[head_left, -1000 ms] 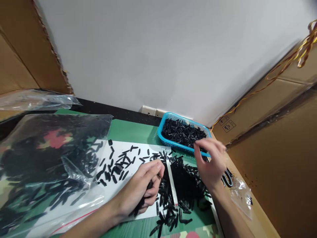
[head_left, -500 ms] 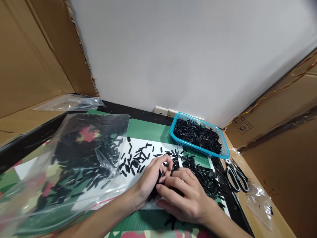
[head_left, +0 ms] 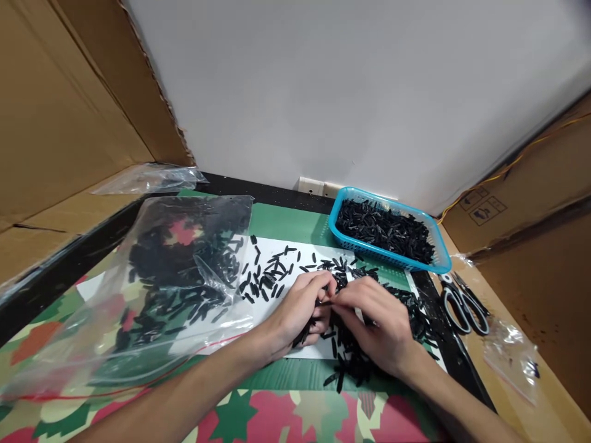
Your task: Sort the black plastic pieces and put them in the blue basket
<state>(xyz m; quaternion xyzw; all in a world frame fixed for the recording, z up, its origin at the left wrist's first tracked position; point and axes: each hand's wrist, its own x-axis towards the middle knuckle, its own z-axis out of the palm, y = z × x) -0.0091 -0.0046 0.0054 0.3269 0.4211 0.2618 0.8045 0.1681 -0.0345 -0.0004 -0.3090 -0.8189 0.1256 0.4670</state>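
My left hand [head_left: 298, 314] is curled around a small bunch of black plastic-looking strips [head_left: 302, 332], partly hidden by the fingers. The thumb and forefinger of my right hand [head_left: 381, 320] meet the left fingertips, pinching one thin black strip between them. Under and beside my right hand lies a heap of loose black strips [head_left: 353, 366]. More scattered strips [head_left: 272, 274] rest on a white sheet [head_left: 307, 246] behind my left hand. What exactly the strips are, I cannot make out.
A blue basket [head_left: 392, 261] full of black strips stands at the back by the wall. At left lies a clear zip bag [head_left: 184, 344] with more strips inside. Scissors [head_left: 462, 307] and a small plastic bag [head_left: 512, 363] lie at right. Cardboard walls [head_left: 74, 111] flank both sides.
My right hand has risen off the heap and now pinches a strip at my left fingertips, leaving more of the heap uncovered. The view has shifted, so the scene sits higher and further right.
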